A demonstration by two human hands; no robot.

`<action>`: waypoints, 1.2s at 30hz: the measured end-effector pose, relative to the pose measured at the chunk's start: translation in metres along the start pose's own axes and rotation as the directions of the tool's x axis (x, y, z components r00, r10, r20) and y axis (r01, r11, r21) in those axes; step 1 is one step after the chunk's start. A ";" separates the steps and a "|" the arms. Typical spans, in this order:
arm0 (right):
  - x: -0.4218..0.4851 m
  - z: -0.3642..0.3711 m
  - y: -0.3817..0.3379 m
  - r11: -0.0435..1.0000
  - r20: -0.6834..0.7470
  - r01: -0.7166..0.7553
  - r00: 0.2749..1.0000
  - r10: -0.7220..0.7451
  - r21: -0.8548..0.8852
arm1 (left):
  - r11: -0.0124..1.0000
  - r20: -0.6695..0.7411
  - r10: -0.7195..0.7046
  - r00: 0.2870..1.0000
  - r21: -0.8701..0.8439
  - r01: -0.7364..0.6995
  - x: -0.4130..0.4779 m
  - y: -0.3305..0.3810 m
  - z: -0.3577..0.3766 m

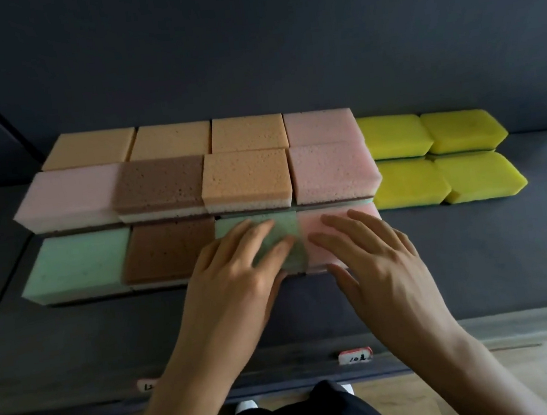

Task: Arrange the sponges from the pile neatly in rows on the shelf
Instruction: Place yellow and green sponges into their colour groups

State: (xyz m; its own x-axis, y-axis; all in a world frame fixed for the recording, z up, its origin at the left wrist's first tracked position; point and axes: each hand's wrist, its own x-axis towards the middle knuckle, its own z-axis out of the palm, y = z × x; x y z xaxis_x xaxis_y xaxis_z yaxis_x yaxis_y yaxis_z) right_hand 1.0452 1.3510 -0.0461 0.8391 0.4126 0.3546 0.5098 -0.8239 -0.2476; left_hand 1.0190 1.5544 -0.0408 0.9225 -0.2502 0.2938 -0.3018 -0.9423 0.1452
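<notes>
View from the head, looking down on a dark shelf (477, 269) with sponges laid flat in three rows. All places here are given from the green sponge (289, 226), third along in the front row.

Farthest left of it in that row lies a pale green sponge (77, 263). Between the two is a brown sponge (168, 250), touching the green sponge's left edge. The left hand (236, 280) lies flat on top of the green sponge, fingers straight and spread, gripping nothing. Touching the green sponge's right edge is a pink sponge (311, 221), which ends the row. The right hand (384, 263) lies flat on it in the same way, gripping nothing. Behind the green sponge run two more rows of tan, pink and brown sponges. Further right and behind it sit four yellow sponges (409, 185) in a block of two by two.

Each sponge's longer side seems to run along its row. Each hand is directly above its own sponge, so the left hand is nearer the green sponge and the right nearer the pink one. The coming move looks like a small press or nudge to square the pair with the row. The pile is out of view.
</notes>
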 end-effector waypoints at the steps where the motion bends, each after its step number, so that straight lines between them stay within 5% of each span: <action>1: 0.002 0.002 0.000 1.000 -0.007 -0.018 1.000 0.018 0.007 | 1.000 0.005 -0.008 1.000 0.002 0.008 0.001 0.000 0.000; 17: 0.006 0.002 0.004 1.000 0.048 -0.010 0.999 0.009 0.012 | 0.999 -0.002 -0.002 1.000 -0.034 0.002 0.006 -0.002 0.001; 24: 0.038 -0.019 -0.012 0.997 -0.062 -0.038 0.997 0.043 0.069 | 0.997 -0.221 -0.033 0.975 -0.071 0.018 0.013 -0.023 -0.031; 30: 0.058 -0.004 -0.018 0.989 -0.036 -0.144 0.989 0.143 -0.039 | 0.997 0.005 -0.072 0.997 0.027 0.072 0.028 -0.041 -0.028; 36: 0.057 0.000 -0.028 0.980 -0.042 -0.197 0.980 0.196 -0.035 | 0.999 0.017 -0.024 1.000 0.037 0.023 0.030 -0.042 -0.028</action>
State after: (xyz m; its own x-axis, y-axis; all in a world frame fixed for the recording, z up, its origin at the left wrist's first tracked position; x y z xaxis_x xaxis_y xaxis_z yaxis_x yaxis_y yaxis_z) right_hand 1.0787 1.3975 -0.0187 0.9139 0.2268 0.3366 0.3273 -0.9023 -0.2807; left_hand 1.0521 1.5925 -0.0114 0.9333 -0.2316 0.2742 -0.2715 -0.9553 0.1172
